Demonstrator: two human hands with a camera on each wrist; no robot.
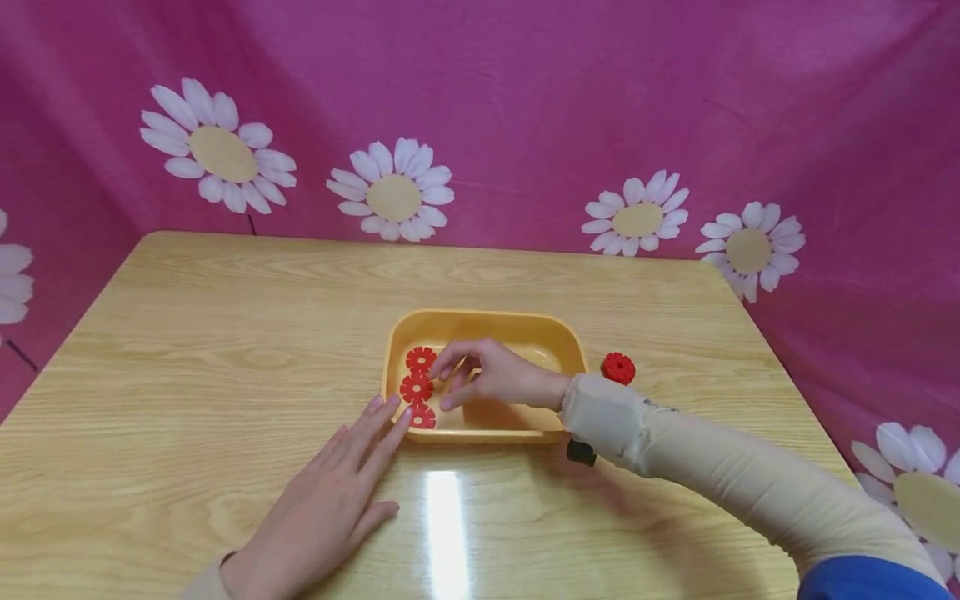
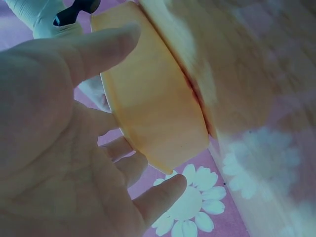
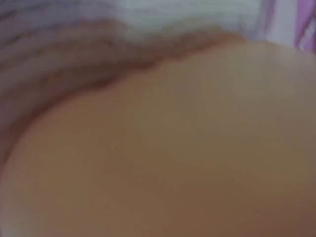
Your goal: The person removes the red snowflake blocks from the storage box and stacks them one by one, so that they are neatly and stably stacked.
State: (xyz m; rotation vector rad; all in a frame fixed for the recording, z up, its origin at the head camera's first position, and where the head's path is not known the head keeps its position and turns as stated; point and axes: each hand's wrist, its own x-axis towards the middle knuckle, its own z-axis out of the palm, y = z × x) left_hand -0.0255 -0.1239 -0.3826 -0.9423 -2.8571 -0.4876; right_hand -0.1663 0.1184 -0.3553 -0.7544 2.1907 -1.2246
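A yellow plastic basin (image 1: 487,435) sits on the table, with three red snowflake discs (image 1: 416,387) lined up along its left end inside. Over the basin, just right of these discs, hovers my right hand (image 1: 491,375); its thumb and index finger are bent and apart, and nothing shows between them. My left hand (image 1: 330,483) has its fingers extended to the basin's front left corner, the fingertips at the rim. In the left wrist view, that hand's fingers (image 2: 116,153) lie along the basin's side wall (image 2: 153,94). Blurred skin and fabric fill the right wrist view.
A small stack of red discs (image 1: 618,367) stands on the table right of the basin. Below my right wrist hangs a black piece (image 1: 581,452). The wooden table (image 1: 225,350) ends at a pink cloth (image 1: 510,100) with white daisies behind it.
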